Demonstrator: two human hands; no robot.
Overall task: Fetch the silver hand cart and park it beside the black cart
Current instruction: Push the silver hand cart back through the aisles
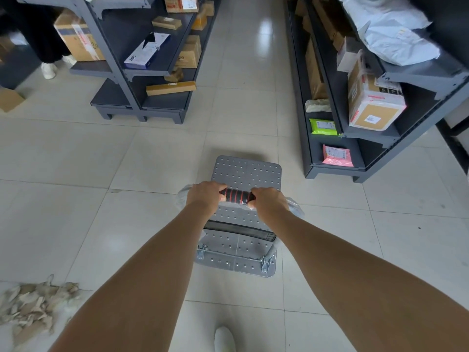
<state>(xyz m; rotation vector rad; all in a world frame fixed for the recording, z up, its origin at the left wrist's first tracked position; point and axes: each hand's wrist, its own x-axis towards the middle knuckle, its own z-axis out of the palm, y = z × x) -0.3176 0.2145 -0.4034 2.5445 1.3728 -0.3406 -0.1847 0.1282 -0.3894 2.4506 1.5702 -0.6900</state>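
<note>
left hand [206, 196], right hand [269, 202] curled round black-and-red foam handle [237, 196] | silver dimpled-metal hand cart [247, 174] | risk: steering wide clips dark grey metal shelf base [335, 171]

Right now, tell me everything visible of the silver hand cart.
The silver hand cart stands on the tiled floor near dark shelves. Its deck looks like grey studded metal, with rounded corners, a black strip across it and hinge brackets at the near end. Its handle is black-padded with red rings, with clear plastic wrap at both bends; left hand and right hand grip it.
</note>
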